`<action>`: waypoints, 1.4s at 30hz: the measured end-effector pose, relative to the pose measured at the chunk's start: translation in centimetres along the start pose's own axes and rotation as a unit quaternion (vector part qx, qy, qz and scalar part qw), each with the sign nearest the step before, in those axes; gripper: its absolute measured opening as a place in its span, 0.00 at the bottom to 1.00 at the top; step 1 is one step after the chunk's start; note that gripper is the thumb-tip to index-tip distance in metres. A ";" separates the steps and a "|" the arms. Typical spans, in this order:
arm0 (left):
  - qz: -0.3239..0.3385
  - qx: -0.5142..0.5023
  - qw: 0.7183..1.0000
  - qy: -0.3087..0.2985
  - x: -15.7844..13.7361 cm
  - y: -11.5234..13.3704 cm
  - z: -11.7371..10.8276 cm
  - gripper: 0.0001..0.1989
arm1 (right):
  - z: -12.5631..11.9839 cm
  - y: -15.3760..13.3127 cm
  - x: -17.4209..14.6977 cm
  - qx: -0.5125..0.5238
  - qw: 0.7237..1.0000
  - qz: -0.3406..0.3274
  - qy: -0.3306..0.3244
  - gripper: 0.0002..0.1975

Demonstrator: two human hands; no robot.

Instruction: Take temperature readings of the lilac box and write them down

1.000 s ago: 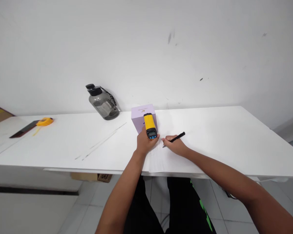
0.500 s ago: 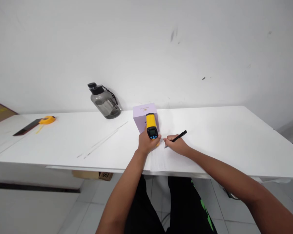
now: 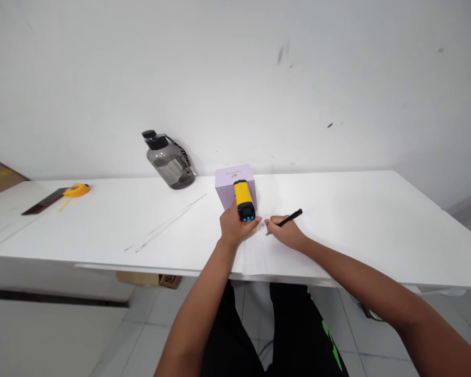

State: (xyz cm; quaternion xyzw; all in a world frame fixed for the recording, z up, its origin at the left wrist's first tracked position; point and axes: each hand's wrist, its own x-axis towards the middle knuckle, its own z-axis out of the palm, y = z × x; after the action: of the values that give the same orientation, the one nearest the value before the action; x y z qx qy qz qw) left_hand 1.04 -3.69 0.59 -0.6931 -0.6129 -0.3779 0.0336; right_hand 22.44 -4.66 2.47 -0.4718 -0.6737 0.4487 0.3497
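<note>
My left hand [image 3: 233, 226] is wrapped round the grip of a yellow and black infrared thermometer [image 3: 243, 199], its small screen and blue buttons facing me. Just beyond it stands a lilac box [image 3: 224, 183], partly covered by the thermometer. In my right hand [image 3: 286, 233] is a black pen [image 3: 294, 215], tilted with its tip down at the white paper [image 3: 255, 256]. Part of the sheet lies beneath my hands, so its upper area is hidden. Marks on the paper are too faint to read.
A grey water bottle [image 3: 168, 165] stands against the wall, left of the box. Farther left, a yellow tape measure [image 3: 77, 190] lies by a dark flat strip [image 3: 45, 202]. A cardboard box [image 3: 0, 178] sits at the far left. The white table [image 3: 357, 225] ends at its front edge before me.
The view has shifted slightly. Both hands keep their holds, and the thermometer and pen show almost no movement over the table.
</note>
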 end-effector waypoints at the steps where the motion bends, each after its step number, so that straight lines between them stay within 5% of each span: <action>1: -0.002 0.000 1.000 -0.001 0.0 -0.1 0.0 0.33 | 0.0 0.0 0.0 -0.004 1.000 0.000 0.000 0.21; 12: -0.009 -0.048 0.998 -0.040 0.1 0.1 0.0 0.32 | 0.0 -0.4 -0.3 -0.001 1.000 -0.007 0.005 0.22; 25: -0.024 -0.064 0.998 -0.009 0.0 0.2 0.1 0.42 | -0.2 -0.4 -0.2 0.002 1.000 -0.004 -0.004 0.21; 42: -0.033 -0.097 0.994 -0.041 0.0 0.7 -0.3 0.30 | 0.0 -0.3 -0.2 0.008 1.000 0.003 0.004 0.21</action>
State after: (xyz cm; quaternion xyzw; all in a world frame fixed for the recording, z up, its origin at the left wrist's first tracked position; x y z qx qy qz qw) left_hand 1.45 -4.04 1.09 -0.6873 -0.5971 -0.4075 -0.0712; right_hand 22.41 -4.86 2.79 -0.4731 -0.6673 0.4531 0.3543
